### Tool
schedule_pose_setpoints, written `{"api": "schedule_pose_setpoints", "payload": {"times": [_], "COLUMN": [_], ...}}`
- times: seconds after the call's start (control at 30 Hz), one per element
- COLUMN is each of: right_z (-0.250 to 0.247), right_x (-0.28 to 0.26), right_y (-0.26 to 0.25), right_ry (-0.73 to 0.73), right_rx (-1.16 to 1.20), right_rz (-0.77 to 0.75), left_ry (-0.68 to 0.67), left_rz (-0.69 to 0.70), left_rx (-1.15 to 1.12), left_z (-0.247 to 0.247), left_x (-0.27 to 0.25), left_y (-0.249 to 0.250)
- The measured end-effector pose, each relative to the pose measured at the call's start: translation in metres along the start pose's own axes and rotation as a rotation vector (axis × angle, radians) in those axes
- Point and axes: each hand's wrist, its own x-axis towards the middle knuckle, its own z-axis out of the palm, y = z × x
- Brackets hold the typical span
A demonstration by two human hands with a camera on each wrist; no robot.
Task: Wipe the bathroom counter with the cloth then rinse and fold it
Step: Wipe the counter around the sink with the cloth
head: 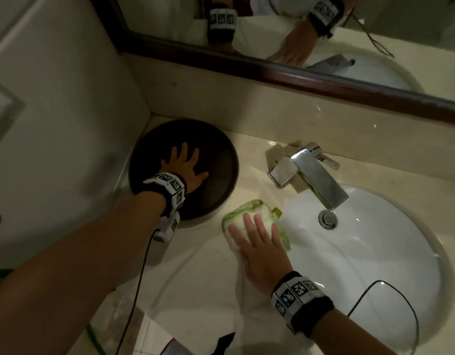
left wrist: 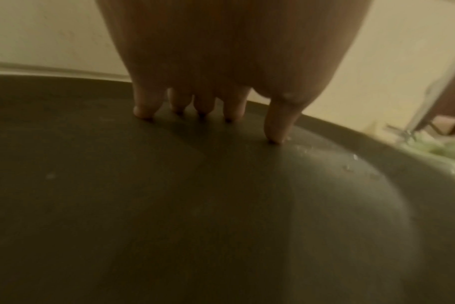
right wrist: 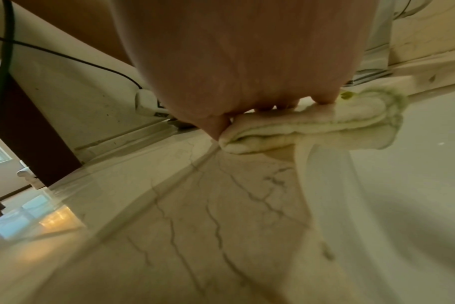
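Note:
A folded white cloth with green edging (head: 249, 210) (right wrist: 312, 129) lies on the beige marble counter (head: 195, 278) (right wrist: 169, 236), just left of the white sink basin (head: 362, 252). My right hand (head: 257, 242) (right wrist: 234, 72) presses flat on the cloth with straight fingers. My left hand (head: 185, 167) (left wrist: 221, 72) rests spread on a dark round tray (head: 221, 155) (left wrist: 169, 205) in the counter's back left corner, its fingertips (left wrist: 274, 133) touching the tray's surface.
A chrome faucet (head: 311, 172) stands behind the sink, above the drain (head: 327, 219). A mirror with a dark wooden frame (head: 272, 70) runs along the back wall. Black cables (head: 136, 290) trail from both wrists. The counter's front edge (head: 134, 336) is near.

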Motion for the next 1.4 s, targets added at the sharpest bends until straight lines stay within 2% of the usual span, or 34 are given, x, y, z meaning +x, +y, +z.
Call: {"api": "schedule_pose_setpoints", "payload": {"times": [0.2, 0.3, 0.47, 0.67, 0.8, 1.07, 1.23, 1.4], "right_z": [-0.004, -0.004, -0.009, -0.003, -0.001, 0.012, 0.012, 0.021], "right_x": [0.002, 0.002, 0.003, 0.007, 0.015, 0.013, -0.011, -0.051], "right_y": [-0.001, 0.001, -0.004, -0.021, -0.053, -0.115, -0.115, -0.093], "right_ry": [-0.033, -0.079, -0.136, -0.251, -0.309, -0.263, -0.278, -0.213], "right_rx": [-0.023, -0.023, -0.001, -0.117, -0.109, -0.138, -0.164, -0.164], "right_rz": [0.002, -0.001, 0.011, 0.021, -0.053, -0.212, -0.367, -0.499], "left_ry": [0.004, 0.054, 0.019, 0.207, 0.176, 0.209, 0.26, 0.276], "left_rz": [0.055, 0.092, 0.076, 0.07, 0.023, -0.009, 0.028, 0.09], "left_rx": [-0.079, -0.138, -0.211, -0.328, -0.363, -0.397, -0.418, -0.418], "left_z": [-0.008, 0.007, 0.033, 0.069, 0.091, 0.122, 0.128, 0.135], "left_x": [-0.022, -0.053, -0.117, -0.175, -0.199, -0.237, -0.248, -0.252], "left_y": [0.004, 0.003, -0.013, -0.046, -0.062, -0.084, -0.074, -0.045]}}
